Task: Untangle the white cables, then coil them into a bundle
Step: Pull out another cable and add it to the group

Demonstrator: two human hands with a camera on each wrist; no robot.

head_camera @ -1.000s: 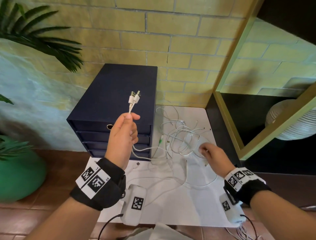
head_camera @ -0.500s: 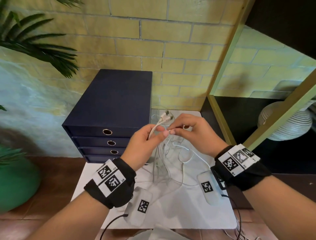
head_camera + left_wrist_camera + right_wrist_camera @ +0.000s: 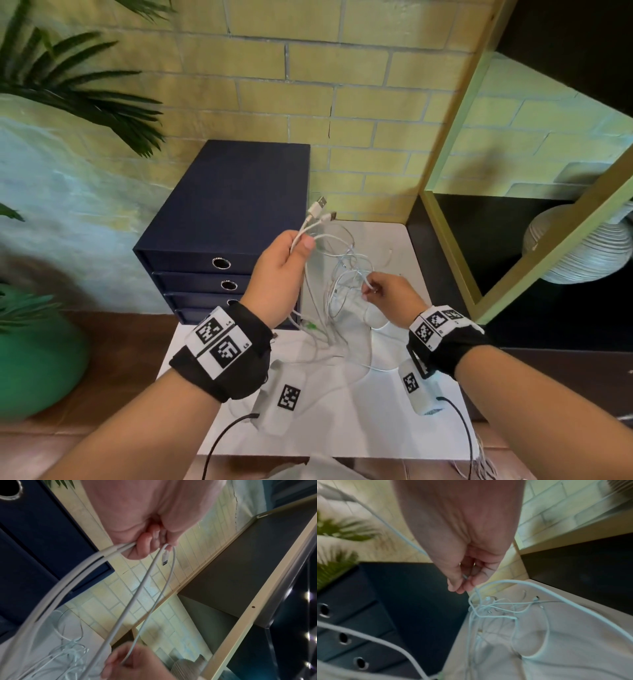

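Observation:
A tangle of white cables [image 3: 346,284] hangs in loops above the white mat [image 3: 342,421]. My left hand [image 3: 291,253] is raised and grips several cable ends, with two USB plugs [image 3: 320,209] sticking up past its fingers. The left wrist view shows these cables [image 3: 137,595] running down from the curled fingers. My right hand [image 3: 376,291] is lower and to the right, pinching one thin cable [image 3: 474,589] between thumb and fingertips. More strands [image 3: 501,608] trail down onto the mat below it.
A dark blue drawer box [image 3: 226,219] stands left of the mat against the brick wall. A black shelf unit with a gold frame [image 3: 445,219] and a white ribbed vase [image 3: 575,253] is at the right. A green plant pot [image 3: 37,356] sits at the far left.
The hands were together at the plug ends half a second ago. The right hand has since dropped down and right along a cable, while the left stays raised with the plugs.

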